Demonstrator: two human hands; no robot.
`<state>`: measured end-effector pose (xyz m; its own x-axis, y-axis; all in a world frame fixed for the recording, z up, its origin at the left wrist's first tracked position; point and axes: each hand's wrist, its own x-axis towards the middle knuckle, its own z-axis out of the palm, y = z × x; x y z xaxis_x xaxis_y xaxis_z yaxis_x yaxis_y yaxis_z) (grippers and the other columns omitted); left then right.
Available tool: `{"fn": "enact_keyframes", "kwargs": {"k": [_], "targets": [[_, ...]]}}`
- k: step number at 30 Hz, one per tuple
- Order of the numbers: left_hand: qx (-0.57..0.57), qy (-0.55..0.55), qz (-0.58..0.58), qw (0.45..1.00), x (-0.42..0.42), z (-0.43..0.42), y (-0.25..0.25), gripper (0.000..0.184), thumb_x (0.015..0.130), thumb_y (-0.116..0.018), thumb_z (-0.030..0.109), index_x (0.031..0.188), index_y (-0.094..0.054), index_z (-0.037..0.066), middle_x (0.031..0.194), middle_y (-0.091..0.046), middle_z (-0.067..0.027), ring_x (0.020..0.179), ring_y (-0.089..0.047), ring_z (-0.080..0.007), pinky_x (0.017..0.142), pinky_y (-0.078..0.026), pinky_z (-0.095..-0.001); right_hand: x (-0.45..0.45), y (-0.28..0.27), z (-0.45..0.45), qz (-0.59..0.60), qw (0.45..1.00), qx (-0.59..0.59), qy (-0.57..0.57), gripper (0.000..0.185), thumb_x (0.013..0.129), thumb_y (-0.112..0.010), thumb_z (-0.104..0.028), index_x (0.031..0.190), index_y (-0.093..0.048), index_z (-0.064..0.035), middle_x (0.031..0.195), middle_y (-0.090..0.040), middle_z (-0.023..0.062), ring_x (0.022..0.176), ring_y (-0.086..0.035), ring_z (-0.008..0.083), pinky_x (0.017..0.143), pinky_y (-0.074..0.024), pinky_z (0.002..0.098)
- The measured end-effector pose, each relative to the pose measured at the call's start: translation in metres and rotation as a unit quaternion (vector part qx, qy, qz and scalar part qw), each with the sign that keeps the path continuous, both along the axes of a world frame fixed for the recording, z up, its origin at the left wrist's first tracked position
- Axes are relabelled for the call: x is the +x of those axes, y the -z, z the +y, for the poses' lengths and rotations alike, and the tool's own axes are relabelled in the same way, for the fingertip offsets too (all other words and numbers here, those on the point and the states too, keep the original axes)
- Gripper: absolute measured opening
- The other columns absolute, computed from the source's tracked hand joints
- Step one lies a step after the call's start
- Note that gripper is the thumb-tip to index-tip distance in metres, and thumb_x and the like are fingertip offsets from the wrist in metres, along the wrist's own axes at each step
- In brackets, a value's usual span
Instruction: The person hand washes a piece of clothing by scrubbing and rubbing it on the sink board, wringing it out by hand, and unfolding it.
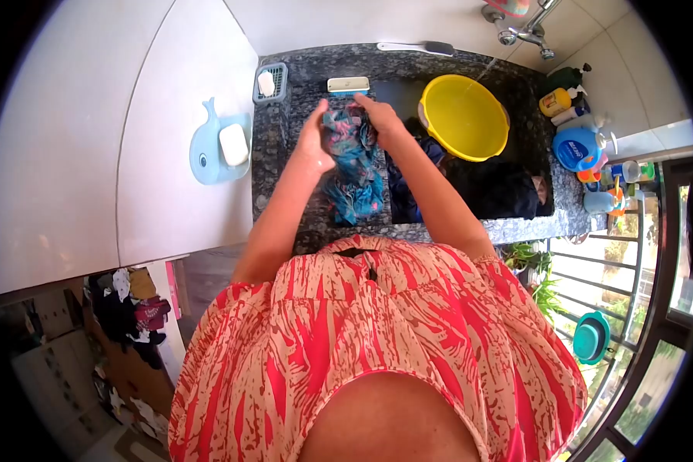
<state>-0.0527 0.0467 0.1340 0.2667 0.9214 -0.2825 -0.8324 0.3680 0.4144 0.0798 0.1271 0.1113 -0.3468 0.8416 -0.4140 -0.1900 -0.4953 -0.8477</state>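
Observation:
A wet, crumpled blue patterned cloth (353,173) with pink spots lies on the dark speckled stone counter (304,208) in front of me. My left hand (316,140) grips its left side near the far end. On the opposite side, my right hand (379,119) has its fingers curled around the cloth's upper right. Just beyond both hands sits a white-backed scrubbing brush (348,83) with blue along its lower edge. Dark navy fabric (405,189) lies to the right of the cloth, partly hidden by my right forearm.
A yellow basin (477,150) stands in the sink under a tap (516,32), beside black clothing (508,192). A long-handled brush (416,48) lies along the back edge. Soap rests in a basket (280,92) and a whale-shaped holder (204,160). Bottles (577,148) line the right edge.

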Motion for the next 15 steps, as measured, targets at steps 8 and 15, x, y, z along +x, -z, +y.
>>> {"fn": "enact_keyframes", "kwargs": {"k": [8, 15], "targets": [[0.02, -0.062, 0.227, 0.972, -0.027, -0.005, 0.046, 0.03, 0.09, -0.064, 0.017, 0.117, -0.059, 0.004, 0.109, -0.065, -0.0075, 0.104, -0.062, -0.0205, 0.092, -0.049, -0.0362, 0.027, 0.042, 0.011, 0.117, 0.988, -0.075, 0.074, 0.025, 0.097, -0.054, -0.023, 0.077, -0.056, -0.0082, 0.073, -0.057, 0.0062, 0.073, -0.062, 0.0209, 0.061, -0.0497, 0.0352], [0.064, -0.074, 0.133, 0.986, -0.026, -0.017, 0.034, 0.028, 0.091, -0.054, 0.009, 0.118, -0.057, 0.001, 0.115, -0.063, -0.0109, 0.108, -0.06, -0.024, 0.096, -0.045, -0.0385, 0.035, 0.004, 0.003, 0.158, 0.981, -0.001, 0.114, 0.034, 0.096, -0.055, -0.029, 0.068, -0.05, -0.0098, 0.063, -0.052, 0.0056, 0.056, -0.055, 0.0202, 0.054, -0.047, 0.0333]]}}
